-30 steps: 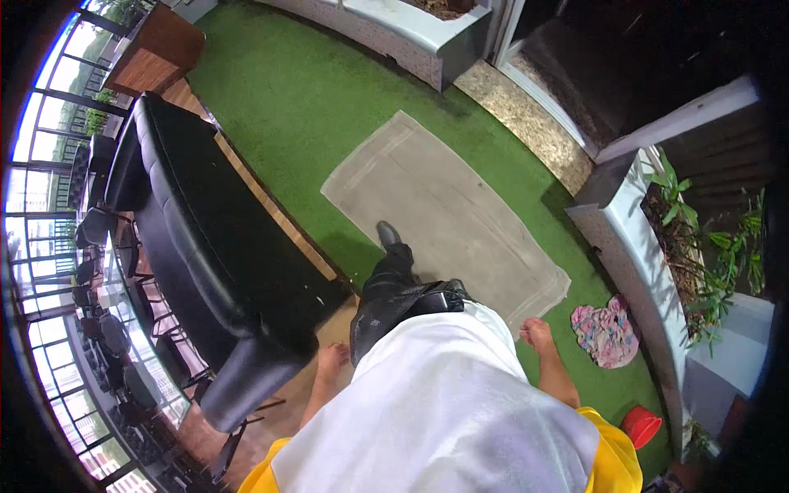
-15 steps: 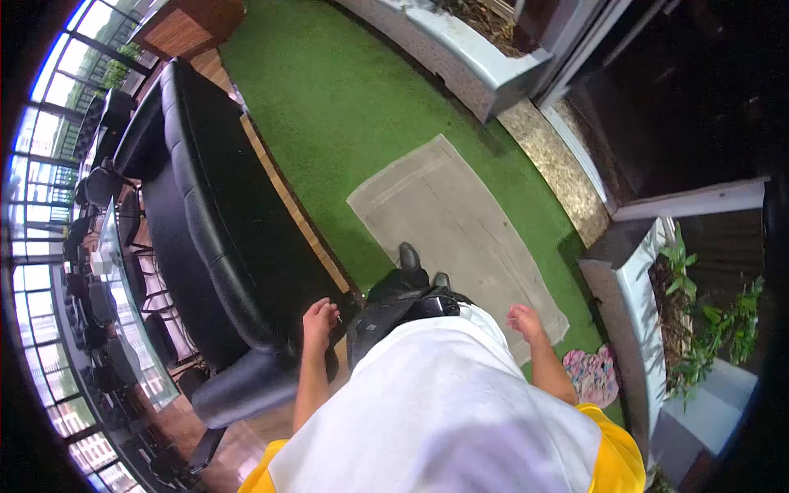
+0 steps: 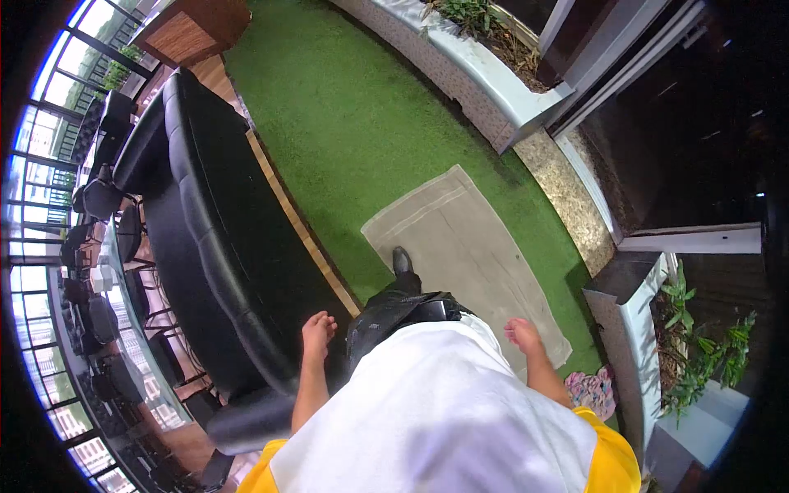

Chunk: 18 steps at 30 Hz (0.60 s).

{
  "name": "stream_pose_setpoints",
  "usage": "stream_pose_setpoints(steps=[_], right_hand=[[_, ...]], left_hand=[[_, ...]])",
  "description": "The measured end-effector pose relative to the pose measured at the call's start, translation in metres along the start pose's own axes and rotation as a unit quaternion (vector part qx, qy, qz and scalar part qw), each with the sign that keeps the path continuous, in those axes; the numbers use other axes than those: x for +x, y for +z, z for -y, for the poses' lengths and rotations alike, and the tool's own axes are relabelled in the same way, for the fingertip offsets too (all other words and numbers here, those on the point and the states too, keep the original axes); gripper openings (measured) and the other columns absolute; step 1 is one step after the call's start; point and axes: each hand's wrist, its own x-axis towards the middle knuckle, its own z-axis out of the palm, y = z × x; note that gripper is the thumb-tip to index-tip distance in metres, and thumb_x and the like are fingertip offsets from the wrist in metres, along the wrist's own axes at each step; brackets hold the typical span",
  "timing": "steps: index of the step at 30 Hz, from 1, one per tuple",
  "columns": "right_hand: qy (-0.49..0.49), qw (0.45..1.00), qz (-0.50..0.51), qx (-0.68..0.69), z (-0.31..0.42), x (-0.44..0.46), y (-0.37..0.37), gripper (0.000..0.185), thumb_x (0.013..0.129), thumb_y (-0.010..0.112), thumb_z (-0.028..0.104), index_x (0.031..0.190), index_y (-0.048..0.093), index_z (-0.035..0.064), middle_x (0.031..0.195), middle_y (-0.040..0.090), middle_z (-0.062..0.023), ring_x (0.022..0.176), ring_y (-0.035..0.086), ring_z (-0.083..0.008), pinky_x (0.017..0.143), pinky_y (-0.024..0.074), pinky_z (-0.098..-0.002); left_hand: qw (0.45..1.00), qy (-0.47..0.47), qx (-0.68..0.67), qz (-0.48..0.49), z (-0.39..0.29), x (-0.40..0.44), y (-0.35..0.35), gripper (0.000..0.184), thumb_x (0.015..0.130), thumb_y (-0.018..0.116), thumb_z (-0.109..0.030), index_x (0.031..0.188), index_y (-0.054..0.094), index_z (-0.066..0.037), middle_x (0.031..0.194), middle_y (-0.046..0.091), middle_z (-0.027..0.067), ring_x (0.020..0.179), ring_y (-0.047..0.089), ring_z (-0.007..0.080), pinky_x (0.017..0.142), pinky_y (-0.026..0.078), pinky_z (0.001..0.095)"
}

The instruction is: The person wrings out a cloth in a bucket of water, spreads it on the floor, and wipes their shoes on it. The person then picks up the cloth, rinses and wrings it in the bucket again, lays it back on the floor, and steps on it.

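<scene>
"What's new in the head view?"

"Against half a second ago, the grey mat (image 3: 485, 255) sits lower in view, and only one dark shoe (image 3: 401, 260) shows on it; the other has gone behind the white shirt (image 3: 444, 403). I'd judge the person is mid-step, with neither hand at work on anything."

"And the fingers?"

"Loosely curled and narrow on both. The left hand (image 3: 319, 334) is nearest the black sofa (image 3: 238, 205); the right hand (image 3: 523, 334) hangs over the mat's near edge. I see nothing held, but the palms are hidden, so I cannot tell about anything small."

"What else is hard to read?"

"The patterned cloth (image 3: 593, 391) on the green floor (image 3: 329, 115) is partly covered by the yellow sleeve (image 3: 612, 448), and the doorway (image 3: 699, 148) is too dark to see into."
</scene>
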Motion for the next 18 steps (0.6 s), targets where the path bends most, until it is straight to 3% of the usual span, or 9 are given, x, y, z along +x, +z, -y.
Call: stream_pose_setpoints(steps=[4,6,14,18], right_hand=[[-0.030,0.998,0.039,0.027,0.034,0.000,0.042,0.023,0.082,0.056,0.023,0.099,0.059,0.0087,0.084,0.062,-0.0048,0.070,0.059,-0.0154,0.059,0.0457,-0.0285],[-0.015,0.999,0.022,0.022,0.032,0.007,0.044,0.021,0.082,0.056,0.023,0.097,0.059,0.0093,0.082,0.062,-0.0047,0.068,0.058,-0.0150,0.058,0.0455,-0.0285],[0.066,0.995,-0.052,0.054,0.011,0.014,0.058,0.017,0.083,0.052,0.023,0.092,0.058,0.0100,0.082,0.062,-0.0044,0.065,0.058,-0.0153,0.055,0.0448,-0.0308],[0.080,0.993,-0.063,0.060,0.034,0.016,0.094,0.018,0.083,0.052,0.023,0.094,0.058,0.0090,0.084,0.061,-0.0048,0.067,0.058,-0.0162,0.056,0.0448,-0.0299]], left_hand=[[1.000,0.023,0.014,0.013,-0.045,0.019,0.005,0.028,0.089,0.052,-0.013,0.115,0.054,-0.003,0.089,0.064,0.0059,0.070,0.061,0.0134,0.061,0.049,0.0252],[0.999,0.033,0.021,0.021,-0.056,0.031,0.010,0.025,0.090,0.052,-0.014,0.114,0.055,-0.006,0.085,0.064,0.0025,0.070,0.061,0.0119,0.064,0.050,0.0271],[0.998,-0.018,0.062,0.017,-0.080,0.085,0.008,0.027,0.088,0.051,-0.012,0.113,0.056,-0.003,0.084,0.063,0.0053,0.069,0.061,0.0144,0.057,0.048,0.0260],[0.997,-0.038,0.064,0.019,-0.124,0.123,-0.001,0.026,0.088,0.050,-0.011,0.112,0.056,-0.003,0.084,0.063,0.0058,0.068,0.061,0.0155,0.057,0.049,0.0265]])
